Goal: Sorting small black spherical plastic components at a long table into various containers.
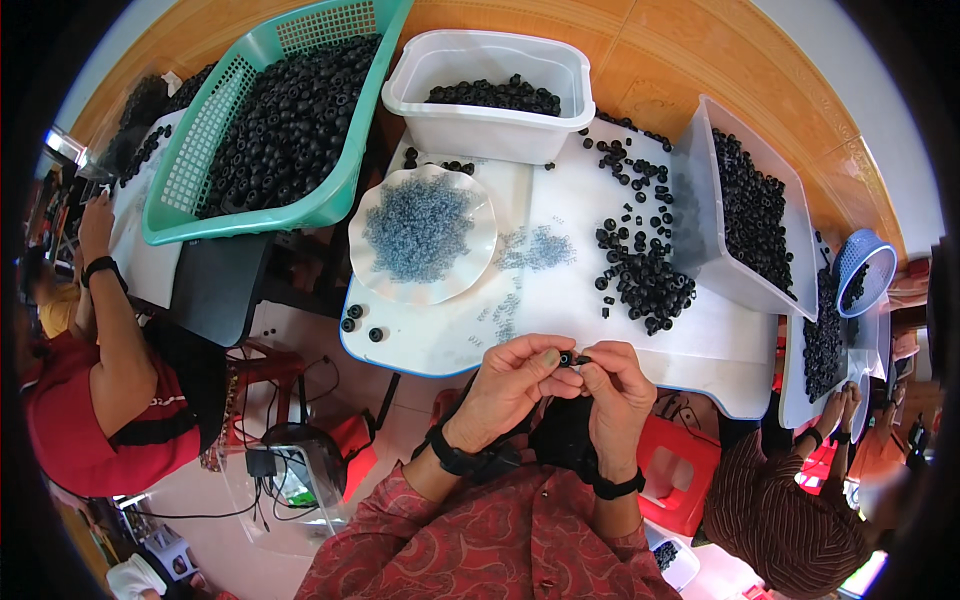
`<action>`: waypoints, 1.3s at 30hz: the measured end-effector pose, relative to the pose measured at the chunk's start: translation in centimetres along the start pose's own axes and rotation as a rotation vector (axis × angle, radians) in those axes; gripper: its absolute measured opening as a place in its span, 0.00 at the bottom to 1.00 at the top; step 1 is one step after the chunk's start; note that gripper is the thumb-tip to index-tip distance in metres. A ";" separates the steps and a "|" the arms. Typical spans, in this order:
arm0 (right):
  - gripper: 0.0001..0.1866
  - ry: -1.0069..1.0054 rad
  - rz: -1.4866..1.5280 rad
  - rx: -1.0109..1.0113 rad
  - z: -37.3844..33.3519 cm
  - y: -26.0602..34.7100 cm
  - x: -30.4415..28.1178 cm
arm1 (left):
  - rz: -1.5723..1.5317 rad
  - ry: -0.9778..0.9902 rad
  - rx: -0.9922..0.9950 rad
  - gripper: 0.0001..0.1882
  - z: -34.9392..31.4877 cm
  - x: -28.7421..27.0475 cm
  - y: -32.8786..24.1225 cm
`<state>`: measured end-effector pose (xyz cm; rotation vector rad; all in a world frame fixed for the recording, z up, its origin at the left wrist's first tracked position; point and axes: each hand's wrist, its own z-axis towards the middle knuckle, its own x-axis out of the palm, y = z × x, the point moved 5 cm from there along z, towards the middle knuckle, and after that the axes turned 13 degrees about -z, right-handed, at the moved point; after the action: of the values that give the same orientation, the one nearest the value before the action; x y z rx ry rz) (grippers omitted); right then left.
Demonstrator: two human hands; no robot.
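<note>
My left hand [512,388] pinches a small black ring-shaped part [566,358] between thumb and fingertips, just past the table's near edge. Close against it, my right hand [618,398] is closed with thumb and forefinger together. A tiny dark piece shows at its fingertips, too small to name. Beyond my hands, small springs [418,228] lie heaped on a white scalloped plate [366,284], with more loose springs [548,248] beside it. To the right, small black parts [648,288] are scattered on the white table [575,318].
A green basket [168,215] of black rings stands at the far left. A white tub [480,125] and a translucent bin [700,200] hold more black parts. Three black rings [375,334] sit by the left edge. Co-workers sit left [110,400] and right [780,500].
</note>
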<state>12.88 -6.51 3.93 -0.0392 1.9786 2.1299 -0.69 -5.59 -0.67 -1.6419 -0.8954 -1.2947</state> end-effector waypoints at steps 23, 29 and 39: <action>0.06 0.016 0.018 0.006 -0.3 0.1 0.5 | -0.020 -0.012 0.012 0.12 0.0 -0.4 0.2; 0.06 0.014 -0.030 -0.011 -0.3 0.5 0.6 | -0.005 -0.016 0.018 0.12 -0.2 -0.4 0.1; 0.06 -0.012 -0.208 -0.095 -0.5 1.1 0.4 | 0.041 -0.037 0.031 0.13 -0.5 0.1 -0.1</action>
<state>12.22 -7.05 4.89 -0.2369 1.7802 2.0821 -0.98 -5.99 -0.49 -1.6570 -0.8955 -1.2208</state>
